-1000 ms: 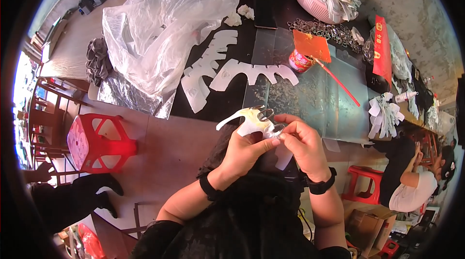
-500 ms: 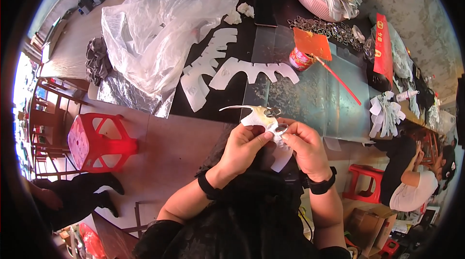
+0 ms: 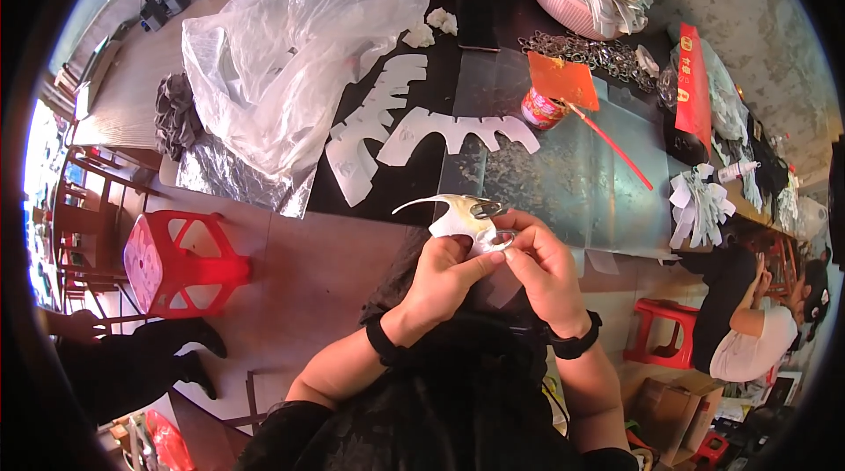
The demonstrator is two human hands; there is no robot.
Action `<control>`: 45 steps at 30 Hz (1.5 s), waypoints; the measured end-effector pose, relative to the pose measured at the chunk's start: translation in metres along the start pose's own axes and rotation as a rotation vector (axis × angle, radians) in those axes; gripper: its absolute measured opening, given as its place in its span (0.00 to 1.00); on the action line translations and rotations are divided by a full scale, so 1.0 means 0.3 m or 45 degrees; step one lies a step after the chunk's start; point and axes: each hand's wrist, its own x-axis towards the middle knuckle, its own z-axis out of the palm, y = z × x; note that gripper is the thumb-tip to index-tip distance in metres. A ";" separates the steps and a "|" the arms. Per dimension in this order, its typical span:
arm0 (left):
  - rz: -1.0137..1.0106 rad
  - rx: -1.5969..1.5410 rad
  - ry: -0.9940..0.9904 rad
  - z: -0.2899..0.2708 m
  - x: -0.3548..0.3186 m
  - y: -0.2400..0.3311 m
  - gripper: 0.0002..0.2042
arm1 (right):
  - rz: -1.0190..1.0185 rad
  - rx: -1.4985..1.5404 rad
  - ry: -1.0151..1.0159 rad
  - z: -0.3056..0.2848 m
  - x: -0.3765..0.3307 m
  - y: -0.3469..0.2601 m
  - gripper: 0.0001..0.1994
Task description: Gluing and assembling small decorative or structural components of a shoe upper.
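Note:
Over the table's near edge, my left hand (image 3: 438, 284) is closed on a white, curved cut piece (image 3: 451, 224) with a thin yellowish tip pointing left. Two metal rings (image 3: 503, 241) show along its right side. My right hand (image 3: 550, 275) pinches at the lower ring, its fingertips close to my left thumb. What lies under the fingers is hidden. Farther off, two white cut strips with tabs (image 3: 459, 132) lie flat on the dark tabletop. To their right stands a red patterned cup (image 3: 540, 110) with an orange card (image 3: 563, 82) over it and a red stick (image 3: 620, 151) leaning from it.
Clear plastic sheeting (image 3: 299, 57) covers the table's left part. Toward the back right are a heap of metal rings (image 3: 598, 57) and a pink basket (image 3: 570, 13) full of white pieces. Red stools (image 3: 198, 264) stand on the floor; a person (image 3: 753, 339) sits at the right.
The white piece has turned and shifted slightly left in my hands. Its lower white strip, hanging below my fingers before, is now mostly hidden. My right fingers have moved up around the ring.

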 end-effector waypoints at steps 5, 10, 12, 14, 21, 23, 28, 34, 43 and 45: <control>0.144 0.080 0.060 0.020 -0.006 -0.029 0.14 | -0.052 -0.270 0.119 0.002 -0.017 0.002 0.02; 0.138 -0.183 0.076 0.027 -0.018 -0.045 0.14 | -0.259 -0.613 0.066 -0.027 -0.027 0.002 0.02; 0.181 -0.221 0.099 0.016 -0.021 -0.071 0.13 | -0.356 -0.767 0.000 -0.026 -0.034 0.001 0.03; 0.199 -0.204 0.114 0.022 -0.036 -0.067 0.11 | -0.105 -0.464 0.038 -0.006 -0.058 -0.013 0.02; 0.214 -0.240 0.186 0.053 -0.085 -0.057 0.07 | -0.061 -0.249 0.029 0.008 -0.100 -0.046 0.02; 0.229 -0.277 0.179 0.046 -0.092 -0.072 0.07 | -0.038 -0.190 -0.007 0.005 -0.097 -0.036 0.01; 0.255 -0.295 0.197 0.046 -0.074 -0.057 0.06 | -0.041 -0.238 0.048 0.015 -0.066 -0.022 0.01; 0.272 -0.279 0.191 0.006 -0.067 -0.067 0.07 | 0.017 -0.192 0.095 0.043 -0.072 -0.012 0.01; 0.143 -0.531 0.066 0.002 -0.086 -0.039 0.08 | 0.088 0.032 0.014 0.058 -0.101 -0.059 0.02; 0.144 -0.520 0.057 -0.005 -0.090 -0.038 0.08 | 0.088 0.024 0.017 0.062 -0.102 -0.058 0.02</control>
